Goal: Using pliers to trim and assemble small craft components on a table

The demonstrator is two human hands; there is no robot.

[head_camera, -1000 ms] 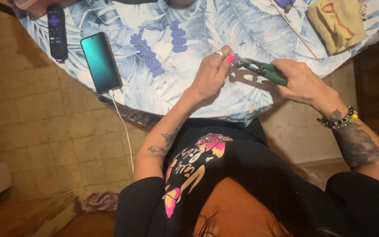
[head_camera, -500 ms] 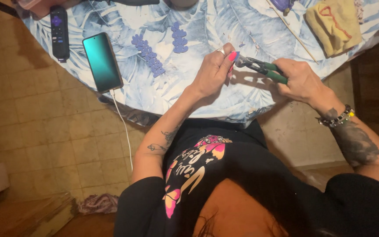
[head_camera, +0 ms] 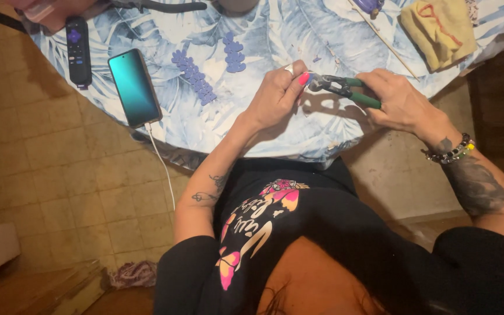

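My right hand [head_camera: 401, 102] grips the green handles of a pair of small pliers [head_camera: 345, 88] over the near edge of a round table with a blue leaf-print cloth [head_camera: 263, 35]. The plier jaws point left and meet the fingertips of my left hand [head_camera: 275, 96], which pinch something too small to make out. Two purple leaf-shaped pieces [head_camera: 193, 76] [head_camera: 233, 52] lie on the cloth just left of my left hand.
A phone [head_camera: 135, 87] with a lit screen and a white cable [head_camera: 161, 166] lies at the table's left edge, beside a black remote [head_camera: 77, 51]. A yellow cloth [head_camera: 441, 29] and a thin wooden stick [head_camera: 383, 38] lie at the far right. Tiled floor [head_camera: 59, 186] is on the left.
Both hands stay together at the pliers with only slight shifts. The view has drifted a little.
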